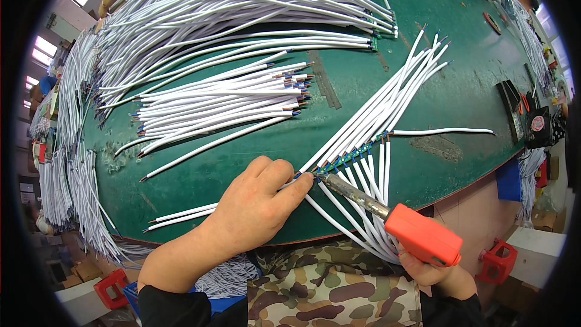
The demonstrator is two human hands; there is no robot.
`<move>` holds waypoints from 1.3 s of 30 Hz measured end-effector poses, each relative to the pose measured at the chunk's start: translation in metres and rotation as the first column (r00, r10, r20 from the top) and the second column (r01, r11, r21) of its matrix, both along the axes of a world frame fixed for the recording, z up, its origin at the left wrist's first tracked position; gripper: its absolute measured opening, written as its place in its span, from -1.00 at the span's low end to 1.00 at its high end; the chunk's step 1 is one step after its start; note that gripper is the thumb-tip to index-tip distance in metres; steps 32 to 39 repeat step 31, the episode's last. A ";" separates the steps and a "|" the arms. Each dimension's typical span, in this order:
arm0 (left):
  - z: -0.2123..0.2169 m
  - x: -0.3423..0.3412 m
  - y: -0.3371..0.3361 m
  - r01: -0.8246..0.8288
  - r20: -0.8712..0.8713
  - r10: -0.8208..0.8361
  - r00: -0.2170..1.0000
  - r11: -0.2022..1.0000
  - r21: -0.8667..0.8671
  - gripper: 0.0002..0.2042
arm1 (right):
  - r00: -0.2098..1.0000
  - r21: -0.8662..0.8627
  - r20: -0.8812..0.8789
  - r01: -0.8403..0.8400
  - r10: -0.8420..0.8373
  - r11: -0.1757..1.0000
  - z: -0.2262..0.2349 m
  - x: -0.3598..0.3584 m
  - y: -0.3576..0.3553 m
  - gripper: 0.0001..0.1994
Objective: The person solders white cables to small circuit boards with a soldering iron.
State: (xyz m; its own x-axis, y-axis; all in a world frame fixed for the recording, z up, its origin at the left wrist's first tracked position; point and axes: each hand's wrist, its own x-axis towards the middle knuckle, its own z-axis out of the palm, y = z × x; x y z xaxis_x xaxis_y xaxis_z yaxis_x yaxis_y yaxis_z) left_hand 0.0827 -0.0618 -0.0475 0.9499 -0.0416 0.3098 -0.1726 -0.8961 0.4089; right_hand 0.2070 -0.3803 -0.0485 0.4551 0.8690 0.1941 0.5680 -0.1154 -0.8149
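Observation:
My left hand (257, 200) is closed in a pinch on a white cable (181, 213), with its fingertips at the near-left end of a narrow green circuit board strip (351, 156). My right hand (426, 271) grips a red-handled soldering gun (420, 235). The gun's metal barrel points left, and its tip meets the strip's end beside my left fingertips. From the strip, several white cables (378, 103) run up to the far right, while others (357, 197) hang toward my lap. Blue and brown wire ends show along the strip. The exact joint is partly hidden by my fingers.
Loose cut cables (224, 97) with stripped ends lie on the green table (242, 151). Behind them is a large pile of white cables (242, 0). A black stand-like device (537, 122) sits at the right edge. Red stools (499, 260) stand below the table.

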 end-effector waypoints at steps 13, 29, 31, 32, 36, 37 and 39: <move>0.000 0.000 -0.001 -0.004 0.005 0.004 1.000 1.000 0.004 -0.58 | 0.998 -0.064 0.067 0.025 -0.020 0.998 0.007 -0.001 -0.013 -0.55; 0.020 0.015 0.027 -0.148 0.066 0.145 0.987 0.988 0.053 -0.69 | 0.944 -0.155 -0.256 0.174 -0.210 0.972 0.015 -0.005 -0.028 -0.64; 0.010 0.023 0.042 -0.191 -0.013 0.198 0.980 0.963 0.190 -0.64 | 0.939 -0.077 -0.286 0.178 -0.193 0.981 0.007 -0.002 -0.032 -0.63; 0.010 0.023 0.042 -0.191 -0.013 0.198 0.980 0.963 0.190 -0.64 | 0.939 -0.077 -0.286 0.178 -0.193 0.981 0.007 -0.002 -0.032 -0.63; 0.010 0.023 0.042 -0.191 -0.013 0.198 0.980 0.963 0.190 -0.64 | 0.939 -0.077 -0.286 0.178 -0.193 0.981 0.007 -0.002 -0.032 -0.63; 0.010 0.023 0.042 -0.191 -0.013 0.198 0.980 0.963 0.190 -0.64 | 0.939 -0.077 -0.286 0.178 -0.193 0.981 0.007 -0.002 -0.032 -0.63; 0.010 0.023 0.042 -0.191 -0.013 0.198 0.980 0.963 0.190 -0.64 | 0.939 -0.077 -0.286 0.178 -0.193 0.981 0.007 -0.002 -0.032 -0.63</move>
